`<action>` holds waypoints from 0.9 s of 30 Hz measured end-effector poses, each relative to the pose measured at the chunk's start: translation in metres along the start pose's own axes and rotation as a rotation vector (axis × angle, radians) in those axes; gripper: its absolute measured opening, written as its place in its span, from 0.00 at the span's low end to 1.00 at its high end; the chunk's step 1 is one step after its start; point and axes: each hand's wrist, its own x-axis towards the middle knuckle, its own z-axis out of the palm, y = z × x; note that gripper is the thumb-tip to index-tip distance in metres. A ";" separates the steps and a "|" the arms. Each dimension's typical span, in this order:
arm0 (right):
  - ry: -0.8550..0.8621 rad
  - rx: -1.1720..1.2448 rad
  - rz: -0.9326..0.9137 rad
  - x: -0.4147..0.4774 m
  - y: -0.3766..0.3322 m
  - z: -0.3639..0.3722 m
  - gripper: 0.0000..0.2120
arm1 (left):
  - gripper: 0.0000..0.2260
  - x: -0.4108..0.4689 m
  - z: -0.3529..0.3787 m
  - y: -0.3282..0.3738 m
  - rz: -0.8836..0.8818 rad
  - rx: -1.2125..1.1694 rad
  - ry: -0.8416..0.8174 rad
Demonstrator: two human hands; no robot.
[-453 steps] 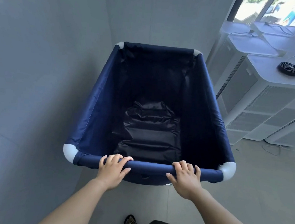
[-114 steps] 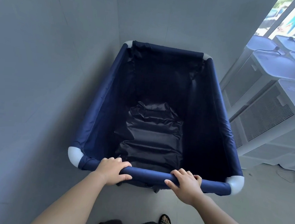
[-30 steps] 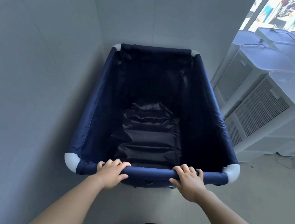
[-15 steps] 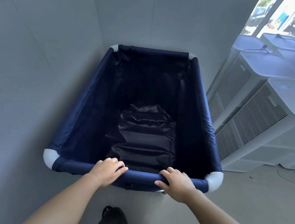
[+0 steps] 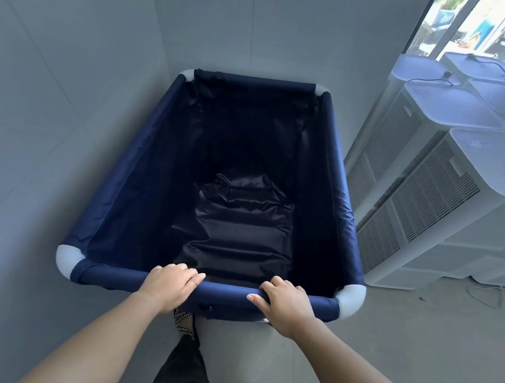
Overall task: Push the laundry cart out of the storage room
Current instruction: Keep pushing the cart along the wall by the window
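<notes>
nearest, one shoe stood on the floor just under the cart's near rail. above it the left hand and right hand each had their grip clamped around that navy rail, well apart. the laundry cart sat close along the left wall, its far end near the corner, with white units beside its right flank.

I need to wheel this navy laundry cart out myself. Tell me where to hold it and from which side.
Hold the laundry cart by its padded near rail, standing at that short end. The rail is a round horizontal tube between two grey corner caps, so fingers wrap over it, as the left hand and right hand do. The wall and white units flank the long sides.
</notes>
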 end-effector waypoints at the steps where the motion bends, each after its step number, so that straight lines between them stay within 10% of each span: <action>1: 0.005 -0.004 -0.001 -0.001 0.000 0.000 0.26 | 0.17 0.000 0.001 0.000 0.000 0.000 0.000; 15: -0.020 -0.059 -0.115 0.010 -0.005 -0.001 0.28 | 0.18 0.010 -0.003 -0.001 0.050 -0.055 0.010; 27: 0.117 -0.090 -0.172 0.014 -0.001 0.011 0.30 | 0.22 0.007 0.014 -0.009 0.114 0.005 0.371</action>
